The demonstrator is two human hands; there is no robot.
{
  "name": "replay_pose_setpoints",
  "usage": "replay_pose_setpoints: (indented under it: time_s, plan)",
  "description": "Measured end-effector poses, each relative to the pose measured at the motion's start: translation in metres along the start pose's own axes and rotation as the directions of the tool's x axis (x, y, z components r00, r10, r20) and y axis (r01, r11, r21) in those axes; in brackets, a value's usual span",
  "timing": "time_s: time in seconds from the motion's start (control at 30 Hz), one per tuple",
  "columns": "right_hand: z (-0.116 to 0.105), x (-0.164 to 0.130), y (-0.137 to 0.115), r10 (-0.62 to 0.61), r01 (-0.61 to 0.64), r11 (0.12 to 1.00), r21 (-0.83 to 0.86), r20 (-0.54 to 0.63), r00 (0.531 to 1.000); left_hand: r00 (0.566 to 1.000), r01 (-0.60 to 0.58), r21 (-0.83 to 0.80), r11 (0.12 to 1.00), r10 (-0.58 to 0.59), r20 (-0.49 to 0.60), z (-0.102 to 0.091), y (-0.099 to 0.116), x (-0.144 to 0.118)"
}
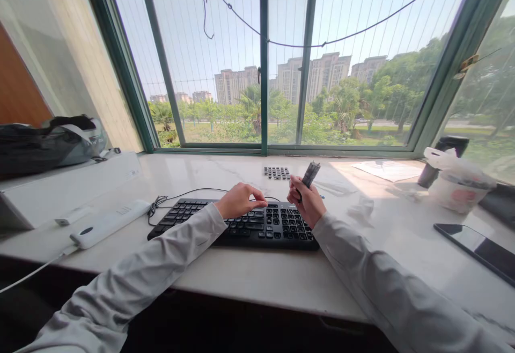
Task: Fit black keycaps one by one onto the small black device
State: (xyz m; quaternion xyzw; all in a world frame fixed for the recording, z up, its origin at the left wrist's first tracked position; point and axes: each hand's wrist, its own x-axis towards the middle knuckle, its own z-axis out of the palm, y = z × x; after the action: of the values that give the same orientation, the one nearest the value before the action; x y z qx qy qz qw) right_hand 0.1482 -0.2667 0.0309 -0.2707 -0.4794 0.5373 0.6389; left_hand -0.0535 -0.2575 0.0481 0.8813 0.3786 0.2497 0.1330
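Keyboard (241, 224) under left hand (240, 200); right hand (306, 203) grips tool (310, 174).

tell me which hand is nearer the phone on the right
Right. The right hand is above the keyboard's right end, its grip closed on a dark tool, on the phone's side. The left hand rests on the keys farther left.

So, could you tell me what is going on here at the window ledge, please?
A person in pale grey sleeves sits at a white marble ledge with a black wired keyboard. The left hand rests on its upper keys, while the right hand holds a dark slim tool upright above the number pad. A small block of loose black keycaps lies behind the keyboard, apart from it. A black phone lies to the right.
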Motion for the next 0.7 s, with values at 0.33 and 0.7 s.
replay_pose_setpoints:
  time_s: [0.33, 0.7]
  plan:
    - [0.036, -0.031, 0.02, 0.144, -0.147, 0.986, 0.074, 0.047, 0.988, 0.99, 0.065, -0.229, 0.971, -0.035, 0.135, 0.019, 0.004, -0.013]
    - [0.038, -0.034, 0.021, 0.152, -0.152, 0.986, -0.061, -0.005, 0.988, 0.975, 0.034, -0.12, 0.992, -0.007, 0.221, 0.006, 0.006, -0.016]
